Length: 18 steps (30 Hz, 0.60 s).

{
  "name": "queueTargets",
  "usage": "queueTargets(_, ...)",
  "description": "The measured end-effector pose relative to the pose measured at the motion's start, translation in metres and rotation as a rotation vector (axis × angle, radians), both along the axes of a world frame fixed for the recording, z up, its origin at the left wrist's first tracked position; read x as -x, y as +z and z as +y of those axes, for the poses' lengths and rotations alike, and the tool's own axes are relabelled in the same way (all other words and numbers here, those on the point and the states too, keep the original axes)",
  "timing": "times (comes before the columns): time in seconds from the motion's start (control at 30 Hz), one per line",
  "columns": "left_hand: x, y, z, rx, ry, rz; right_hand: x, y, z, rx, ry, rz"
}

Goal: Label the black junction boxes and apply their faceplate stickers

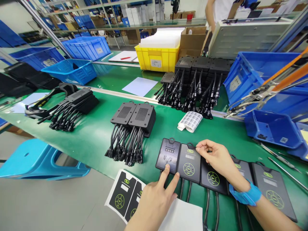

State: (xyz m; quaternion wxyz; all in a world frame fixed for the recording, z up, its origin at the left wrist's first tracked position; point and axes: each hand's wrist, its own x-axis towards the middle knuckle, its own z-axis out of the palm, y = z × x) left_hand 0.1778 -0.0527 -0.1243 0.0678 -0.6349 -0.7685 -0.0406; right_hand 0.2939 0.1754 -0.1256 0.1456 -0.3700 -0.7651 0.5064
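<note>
A row of black controller boxes lies along the near edge of the green table. The leftmost controller box has no label, and its digit display shows. My left hand has its fingers spread, the fingertips on the lower edges of this box and the labelled controller box beside it. My right hand pinches at the labelled box's upper right corner; what lies between the fingertips is hidden. Its forearm wears a blue wristband. A sheet of black labels with green marks lies partly under my left hand.
Cabled boxes stand stacked mid-table, with more boxes at left. A sticker roll lies beyond the row. Blue bins and a screwdriver-like tool are at right. A yellow crate sits behind; a person's arm shows farther back.
</note>
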Motion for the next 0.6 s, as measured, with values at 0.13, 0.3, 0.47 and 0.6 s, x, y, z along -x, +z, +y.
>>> queueTargets(0.13,-0.0006,0.0005,-0.0006,0.006,0.008,-0.009,0.0005,-0.0013,0.0006,-0.032,-0.003,-0.033)
queueTargets(0.3,-0.0006,0.001,-0.0007,0.034,0.011,-0.014,0.0003,-0.0035,0.0009,-0.035,0.003,-0.056)
queueTargets(0.47,0.0003,0.0019,-0.0003,0.027,0.011,0.011,0.0001,-0.0032,0.001,-0.055,0.002,-0.069)
queueTargets(0.6,-0.0003,0.0023,0.0001,0.019,0.006,0.014,0.002,-0.0012,0.0006,-0.079,0.011,-0.079)
